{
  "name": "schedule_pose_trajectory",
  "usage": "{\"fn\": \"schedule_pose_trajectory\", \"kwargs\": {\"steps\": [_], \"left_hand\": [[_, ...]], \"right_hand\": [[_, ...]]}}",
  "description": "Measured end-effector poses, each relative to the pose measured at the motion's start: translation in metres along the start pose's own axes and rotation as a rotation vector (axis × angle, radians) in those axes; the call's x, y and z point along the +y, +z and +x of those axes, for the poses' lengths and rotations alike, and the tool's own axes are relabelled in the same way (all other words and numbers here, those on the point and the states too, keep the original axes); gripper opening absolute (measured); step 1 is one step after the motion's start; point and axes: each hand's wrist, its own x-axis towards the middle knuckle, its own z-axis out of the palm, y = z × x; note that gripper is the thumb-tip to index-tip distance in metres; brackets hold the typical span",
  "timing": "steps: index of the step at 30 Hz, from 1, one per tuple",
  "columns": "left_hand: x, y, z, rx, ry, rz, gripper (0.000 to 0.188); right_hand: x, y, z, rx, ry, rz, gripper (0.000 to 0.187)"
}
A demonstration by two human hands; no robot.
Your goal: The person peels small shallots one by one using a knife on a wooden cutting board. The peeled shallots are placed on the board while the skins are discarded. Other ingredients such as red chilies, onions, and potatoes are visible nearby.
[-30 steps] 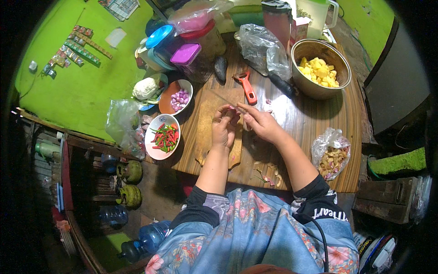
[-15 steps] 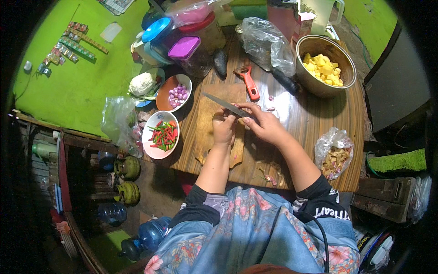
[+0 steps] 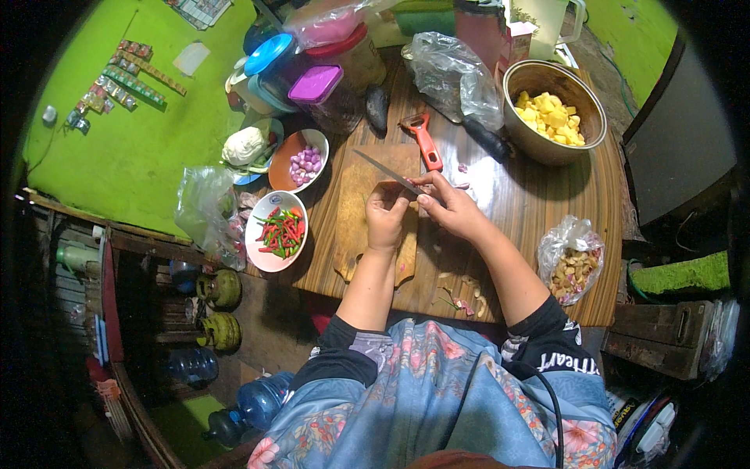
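Observation:
My right hand (image 3: 451, 207) is closed round the handle end of a knife (image 3: 381, 167), its blade pointing away to the far left. Close beside it, my left hand (image 3: 387, 217) has its fingers pinched together under the blade; what they hold is small and mostly hidden. Both hands are above the right part of a wooden cutting board (image 3: 355, 211). A red peeler (image 3: 426, 142) lies just beyond them. To the left, one bowl (image 3: 283, 166) holds peeled shallots (image 3: 305, 164), and a white bowl (image 3: 255, 227) holds red and green chillies (image 3: 283, 233).
At the far right stands a metal pot (image 3: 539, 155) of yellow cubes (image 3: 551, 117). Nearer is a plastic bag of peelings (image 3: 574, 270). Loose scraps (image 3: 465, 297) lie by the table's front edge. Lidded containers (image 3: 316, 84), a cauliflower (image 3: 246, 146) and a clear bag (image 3: 461, 78) stand around.
The knife has tilted a little, its tip now slightly nearer and to the right. My hands have shifted slightly; the left fingers are curled differently under the blade.

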Motion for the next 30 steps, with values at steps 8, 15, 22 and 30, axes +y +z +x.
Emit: {"fn": "schedule_pose_trajectory", "kwargs": {"steps": [8, 15, 22, 30], "left_hand": [[0.001, 0.006, -0.003, -0.061, 0.024, 0.058, 0.017], [0.005, 0.007, 0.000, -0.053, -0.234, -0.266, 0.019], [0.007, 0.008, -0.001, -0.069, -0.217, -0.241, 0.020], [0.010, 0.008, 0.001, -0.003, -0.212, -0.239, 0.022]], "right_hand": [[0.003, -0.001, 0.001, 0.028, 0.060, 0.119, 0.027], [0.003, -0.011, 0.003, -0.108, 0.195, 0.709, 0.022], [0.001, -0.008, 0.001, -0.122, 0.169, 0.634, 0.022], [0.008, -0.022, 0.002, 0.061, 0.191, 0.593, 0.026]]}}
